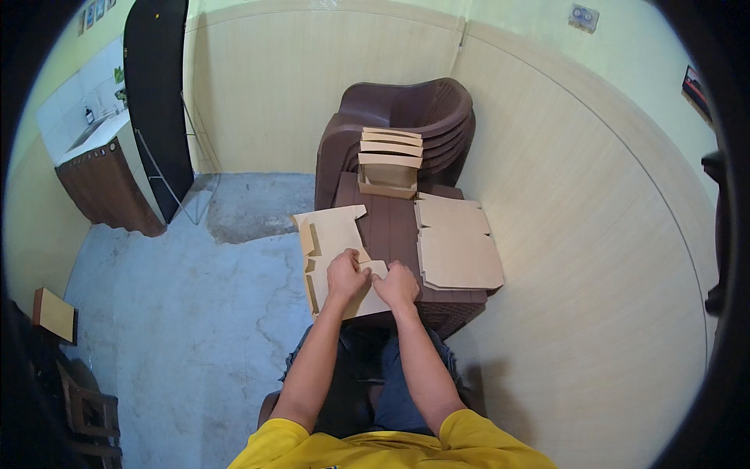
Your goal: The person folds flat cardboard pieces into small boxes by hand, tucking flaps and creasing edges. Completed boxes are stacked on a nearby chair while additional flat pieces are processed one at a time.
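Note:
A partly folded cardboard box blank (336,227) lies on the brown table (391,227) in front of me, its left side flaps bent upward. My left hand (347,273) is closed at the blank's middle, thumb and fingers at a crease. Close to its right, my right hand (397,284) pinches the blank's right edge. The two thumbs almost meet over the cardboard. To the right lies a stack of flat cardboard blanks (459,242) with notched edges. Several folded cardboard boxes (388,178) sit nested together at the table's far end.
Stacked brown plastic chairs (406,109) stand behind the table. A panelled wall (570,234) runs along the right. At the far left are a sink counter with a brown curtain (109,187) and a tall black panel (158,102). Wooden furniture (94,410) stands at lower left.

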{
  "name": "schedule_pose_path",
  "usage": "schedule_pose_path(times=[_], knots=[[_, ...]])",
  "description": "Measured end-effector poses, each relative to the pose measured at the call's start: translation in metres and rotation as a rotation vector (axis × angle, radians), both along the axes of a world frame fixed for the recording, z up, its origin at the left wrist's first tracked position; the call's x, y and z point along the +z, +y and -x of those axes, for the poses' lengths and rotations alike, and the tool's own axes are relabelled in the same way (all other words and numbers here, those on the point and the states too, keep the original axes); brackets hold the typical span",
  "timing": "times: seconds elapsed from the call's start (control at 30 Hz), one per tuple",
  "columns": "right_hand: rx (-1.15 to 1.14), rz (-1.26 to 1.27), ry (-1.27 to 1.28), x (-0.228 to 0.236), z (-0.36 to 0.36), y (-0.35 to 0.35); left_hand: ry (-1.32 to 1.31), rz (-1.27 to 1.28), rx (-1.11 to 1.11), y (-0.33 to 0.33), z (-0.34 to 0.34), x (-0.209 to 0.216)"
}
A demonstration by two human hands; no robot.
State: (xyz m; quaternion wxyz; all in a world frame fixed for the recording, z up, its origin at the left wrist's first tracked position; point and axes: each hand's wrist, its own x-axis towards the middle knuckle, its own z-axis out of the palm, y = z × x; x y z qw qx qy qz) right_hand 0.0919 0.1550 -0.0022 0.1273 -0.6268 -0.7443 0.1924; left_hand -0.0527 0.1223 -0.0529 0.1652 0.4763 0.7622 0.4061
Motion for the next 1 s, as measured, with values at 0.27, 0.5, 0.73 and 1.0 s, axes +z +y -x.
schedule_pose_path(times=[0.27, 0.5, 0.73, 1.0], knots=[[-0.077, -0.033, -0.052, 0.002, 0.01, -0.002, 0.102, -0.145, -0.038, -0.008, -0.01, -0.005], [-0.083, -0.121, -0.051, -0.003, 0.01, -0.009, 0.04, -0.135, -0.054, -0.011, -0.008, -0.005], [-0.053, -0.207, -0.169, -0.005, 0.016, -0.017, 0.053, -0.229, -0.002, -0.01, -0.013, -0.009], [-0.093, -0.155, -0.129, -0.008, 0.014, -0.01, 0.032, -0.124, -0.006, -0.011, -0.013, -0.004]])
